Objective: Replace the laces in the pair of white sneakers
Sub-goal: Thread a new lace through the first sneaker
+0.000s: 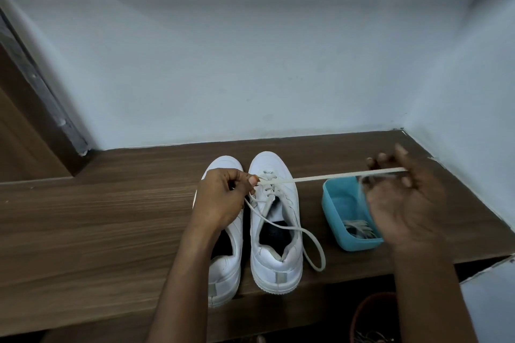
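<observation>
Two white sneakers stand side by side on a brown wooden shelf (97,217), toes toward the pale wall (250,64) and heels toward the person. The left sneaker (225,267) is partly covered by the forearm and shows no lace. The right sneaker (276,267) has a white lace (328,175) threaded through its front eyelets.

Two hands are at work. The left hand (223,195) hangs over the toe of the left sneaker, with its fingers curled and its thumb and fingertip pinching the lace just beside the right sneaker's eyelets. From that pinch one stretch of lace runs taut to the right and ends at the right hand (404,203). This hand is raised above the shelf and blurred. The lace crosses its fingers and is held there, but the blur hides the exact grip. A second stretch of lace drops from the left hand, crosses the opening of the right sneaker and forms one slack loop on the shelf beside its heel. Whether it is the other end of the same lace cannot be told.

One blue plastic tub (334,203) sits on the shelf to the right of the sneakers, partly behind the right hand. A small bundle of pale laces (359,230) lies in its near corner, too tangled to count.
</observation>
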